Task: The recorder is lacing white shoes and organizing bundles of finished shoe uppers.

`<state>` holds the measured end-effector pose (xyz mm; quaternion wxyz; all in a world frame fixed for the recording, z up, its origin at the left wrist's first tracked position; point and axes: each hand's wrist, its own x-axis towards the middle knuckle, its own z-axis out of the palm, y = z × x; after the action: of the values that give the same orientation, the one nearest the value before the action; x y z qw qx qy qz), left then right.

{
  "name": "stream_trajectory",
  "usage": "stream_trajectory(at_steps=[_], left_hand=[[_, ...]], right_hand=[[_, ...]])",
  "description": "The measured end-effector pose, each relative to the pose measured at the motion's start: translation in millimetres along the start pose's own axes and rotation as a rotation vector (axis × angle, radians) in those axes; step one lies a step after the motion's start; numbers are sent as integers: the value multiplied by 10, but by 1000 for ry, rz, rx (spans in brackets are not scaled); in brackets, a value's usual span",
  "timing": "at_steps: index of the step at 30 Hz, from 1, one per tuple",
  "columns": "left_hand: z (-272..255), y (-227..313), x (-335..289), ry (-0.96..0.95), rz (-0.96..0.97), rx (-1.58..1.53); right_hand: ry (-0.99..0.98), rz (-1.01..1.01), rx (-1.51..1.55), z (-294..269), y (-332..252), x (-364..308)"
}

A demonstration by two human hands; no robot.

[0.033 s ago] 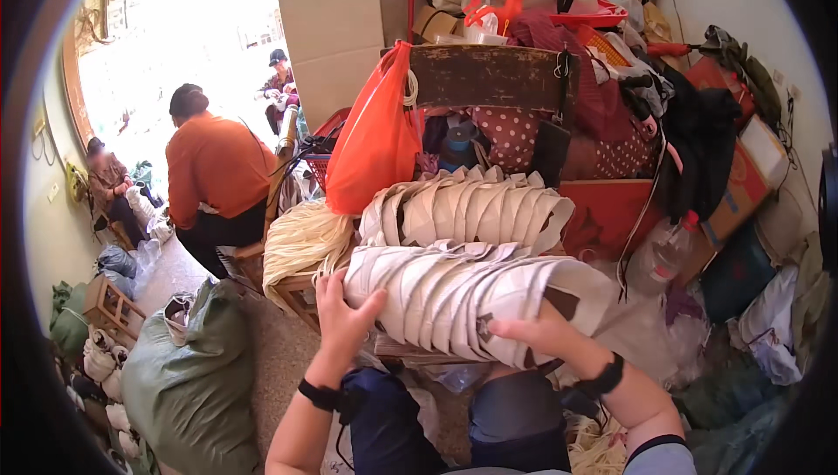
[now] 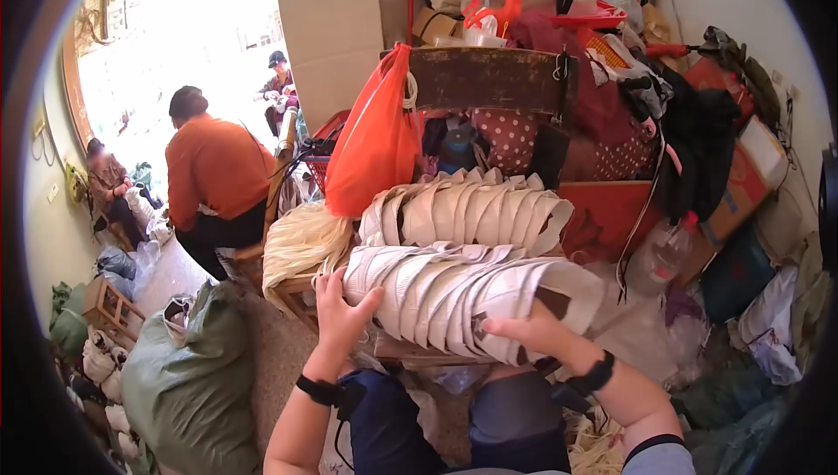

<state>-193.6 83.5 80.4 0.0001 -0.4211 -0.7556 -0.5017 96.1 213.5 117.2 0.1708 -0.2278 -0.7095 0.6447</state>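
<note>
A nested row of off-white curved fabric pieces [image 2: 428,296], which look like shoe uppers, lies sideways in front of me. My left hand [image 2: 340,313] cups its left end, thumb spread from the fingers. At the open right end, my right hand [image 2: 532,331] grips the edge with its thumb outside; its fingers are hidden inside the roll. Just behind lies a second, similar row of cream shoe uppers [image 2: 471,210]. A bundle of pale cords [image 2: 301,244] hangs over the wooden support to the left, beneath an orange plastic bag [image 2: 375,139].
A full green sack [image 2: 196,383] stands on the floor at left. Beyond it a person in an orange top [image 2: 218,165] sits with their back to me. A wooden chair back [image 2: 480,82] and piled clothes rise behind the rows. A clear plastic bottle [image 2: 668,248] is at right.
My right hand and the open right end of the front row have shifted slightly left. My left hand stays at the left end.
</note>
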Motion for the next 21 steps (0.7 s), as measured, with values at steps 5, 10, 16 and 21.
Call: stream_trajectory(at_steps=[5, 10, 16, 21], left_hand=[[29, -558, -1, 35, 55, 55], [-93, 341, -414, 107, 743, 392], [546, 1354, -644, -708, 1150, -46], [957, 1395, -616, -700, 1134, 65]], right_hand=[[13, -209, -33, 65, 362, 200], [77, -160, -108, -23, 375, 153], [68, -231, -280, -31, 539, 60], [-6, -361, -287, -147, 728, -178]])
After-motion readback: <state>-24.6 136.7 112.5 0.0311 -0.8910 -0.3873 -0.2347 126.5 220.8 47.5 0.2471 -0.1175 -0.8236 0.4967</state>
